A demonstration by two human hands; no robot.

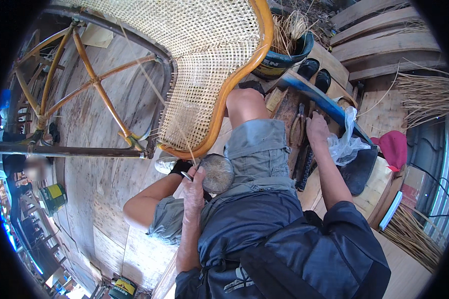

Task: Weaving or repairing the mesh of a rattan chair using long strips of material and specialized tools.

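Observation:
My left hand point(193, 187) is closed round a slim metal tool point(186, 176) with a shiny end; its exact kind is not clear. A thin cane strand point(188, 144) runs up from beside the thumb across the woven cane panel point(189, 94). That panel is edged by a curved, varnished rattan frame point(223, 107). Just right of this hand, between my thighs, is a round wooden block point(217, 173). My right hand point(318, 130) reaches over a wooden tool tray point(287, 107), fingers apart and partly bent, with nothing visible in them. Pliers point(298, 124) lie beside it.
A clear plastic bag point(346, 144) and a red cap point(393, 149) lie to the right. Behind the tray stand a bucket of cane strips point(304, 47) and black shoes point(317, 74). Cane bundles point(429, 97) lie far right. Rattan legs point(95, 79) stick out at left.

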